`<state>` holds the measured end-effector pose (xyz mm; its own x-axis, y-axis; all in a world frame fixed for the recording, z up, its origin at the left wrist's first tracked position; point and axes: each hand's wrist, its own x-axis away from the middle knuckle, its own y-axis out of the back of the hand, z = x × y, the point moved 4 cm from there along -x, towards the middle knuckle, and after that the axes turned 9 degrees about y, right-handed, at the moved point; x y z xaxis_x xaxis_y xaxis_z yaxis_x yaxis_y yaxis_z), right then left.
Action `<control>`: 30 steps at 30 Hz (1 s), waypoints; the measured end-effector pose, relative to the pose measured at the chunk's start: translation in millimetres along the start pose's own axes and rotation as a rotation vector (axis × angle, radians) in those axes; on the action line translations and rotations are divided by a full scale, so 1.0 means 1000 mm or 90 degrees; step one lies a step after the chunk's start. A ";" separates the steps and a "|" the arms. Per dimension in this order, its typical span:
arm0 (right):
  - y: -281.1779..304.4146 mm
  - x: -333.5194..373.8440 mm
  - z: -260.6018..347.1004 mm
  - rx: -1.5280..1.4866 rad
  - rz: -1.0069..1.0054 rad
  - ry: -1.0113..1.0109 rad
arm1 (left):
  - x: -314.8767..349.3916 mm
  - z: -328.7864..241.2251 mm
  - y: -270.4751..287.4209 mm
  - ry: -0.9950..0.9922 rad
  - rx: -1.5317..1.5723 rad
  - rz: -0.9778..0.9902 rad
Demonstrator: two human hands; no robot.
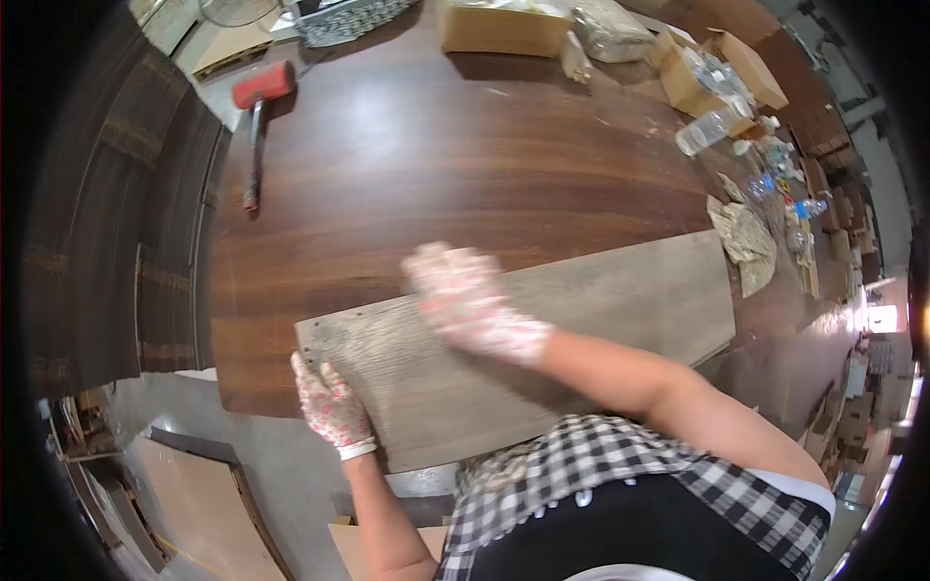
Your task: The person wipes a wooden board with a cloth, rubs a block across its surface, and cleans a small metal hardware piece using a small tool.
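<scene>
Grey wood-grain board point(436, 399) lies flat along the near edge of the desk point(407, 174). My left hand point(334, 405) is at its left end, fingers extended, grip unclear. My right hand point(463, 295) is over the board, blurred; can't tell finger state. Red-headed mallet point(263, 85) near far-left corner.

Tabletop point(436, 165): evenly lit, pale glare whitening the dark wood's far half.
Cardboard box point(506, 30): dark shadow along its near foot.
Right hand point(460, 295): blurred, fingers smeared.
Left hand point(334, 407): sharper.
Dark panels point(116, 213): dim, bowed toward black corners.
Right rim: blown-out brightness.
</scene>
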<state>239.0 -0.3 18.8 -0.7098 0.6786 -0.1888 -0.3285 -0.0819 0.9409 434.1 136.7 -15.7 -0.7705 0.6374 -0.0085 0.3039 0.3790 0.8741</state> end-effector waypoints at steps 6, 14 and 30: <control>0.021 0.053 -0.058 0.253 -0.018 -0.119 | 0.006 -0.003 0.008 -0.007 0.031 -0.020; -0.076 -0.094 0.125 -0.081 0.016 0.139 | 0.006 -0.006 0.000 -0.005 0.111 0.046; 0.015 0.025 -0.004 0.068 0.009 -0.049 | 0.000 -0.020 0.007 -0.086 0.076 0.025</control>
<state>213.5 12.8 27.3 -0.6625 0.7324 -0.1573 -0.2480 -0.0163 0.9686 425.0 125.7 0.7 -0.6767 0.7347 -0.0480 0.4023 0.4235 0.8116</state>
